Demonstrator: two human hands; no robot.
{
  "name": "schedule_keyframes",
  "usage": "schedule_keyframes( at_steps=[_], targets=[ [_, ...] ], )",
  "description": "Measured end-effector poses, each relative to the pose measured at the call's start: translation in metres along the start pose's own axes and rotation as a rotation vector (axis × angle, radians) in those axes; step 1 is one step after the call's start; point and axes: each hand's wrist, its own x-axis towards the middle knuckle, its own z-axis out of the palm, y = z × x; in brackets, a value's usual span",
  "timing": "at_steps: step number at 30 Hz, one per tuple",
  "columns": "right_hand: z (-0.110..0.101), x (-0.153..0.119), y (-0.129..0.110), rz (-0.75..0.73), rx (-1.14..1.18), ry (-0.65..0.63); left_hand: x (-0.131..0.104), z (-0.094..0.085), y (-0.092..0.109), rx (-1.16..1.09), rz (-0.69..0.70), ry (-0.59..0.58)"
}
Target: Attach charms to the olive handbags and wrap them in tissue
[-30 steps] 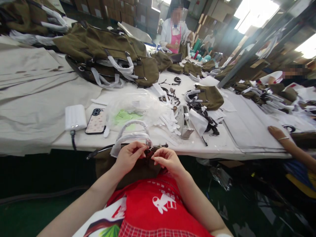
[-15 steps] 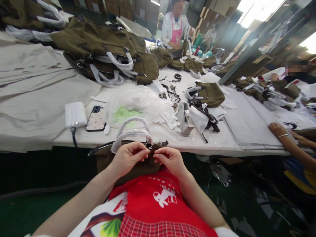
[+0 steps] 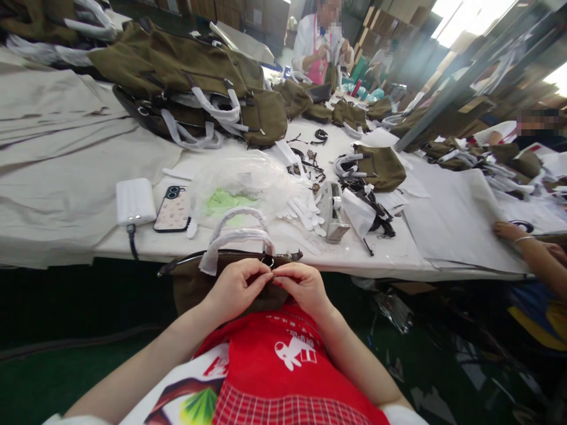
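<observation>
An olive-brown handbag (image 3: 190,286) with wrapped white handles (image 3: 237,237) rests against the table's front edge, before my red apron. My left hand (image 3: 237,288) is closed in a pinch at a small metal ring (image 3: 268,261) by the base of the handle. Just right of it, my right hand (image 3: 305,288) pinches too, its fingertips meeting those of the left. Whatever lies between the right fingertips is too small and covered to make out. The lower part of the bag is hidden behind my hands and forearms.
Beyond the bag lie a clear plastic bag (image 3: 212,177) with green pieces, a phone (image 3: 172,209), a white power bank (image 3: 135,202) and a tape dispenser (image 3: 333,213). Olive bags (image 3: 177,77) are piled at the back left. A co-worker's hand (image 3: 509,231) touches white sheets at right.
My hands have come together, the right fingertips shifting left to meet the left ones. At the right, a co-worker's hand has moved and a white sheet has lifted.
</observation>
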Motion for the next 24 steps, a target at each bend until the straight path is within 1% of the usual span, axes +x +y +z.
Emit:
schedule_keyframes(
  at_steps=[4, 11, 18, 21, 22, 24],
  targets=[
    [0.0006, 0.0004, 0.0007, -0.005, -0.021, -0.006, -0.0012, 0.0008, -0.0012, 0.063, 0.032, -0.002],
    [0.0017, -0.0016, 0.0042, -0.032, -0.033, 0.011, -0.0031, 0.001, -0.0016, 0.064, 0.036, 0.006],
    [0.0026, -0.0015, -0.0027, -0.112, -0.169, 0.015, -0.0036, 0.004, -0.0037, 0.084, 0.042, -0.004],
    [0.0024, -0.0011, -0.0017, -0.09, -0.104, -0.024, -0.0042, 0.0046, -0.0042, 0.054, 0.037, 0.015],
    [0.003, -0.001, 0.0002, -0.064, -0.056, -0.031, -0.0045, 0.0051, -0.0042, 0.033, 0.025, 0.023],
    [0.0055, -0.0009, 0.0056, 0.036, 0.077, -0.01, -0.0051, 0.0069, -0.004, -0.014, -0.008, 0.044]
  ],
)
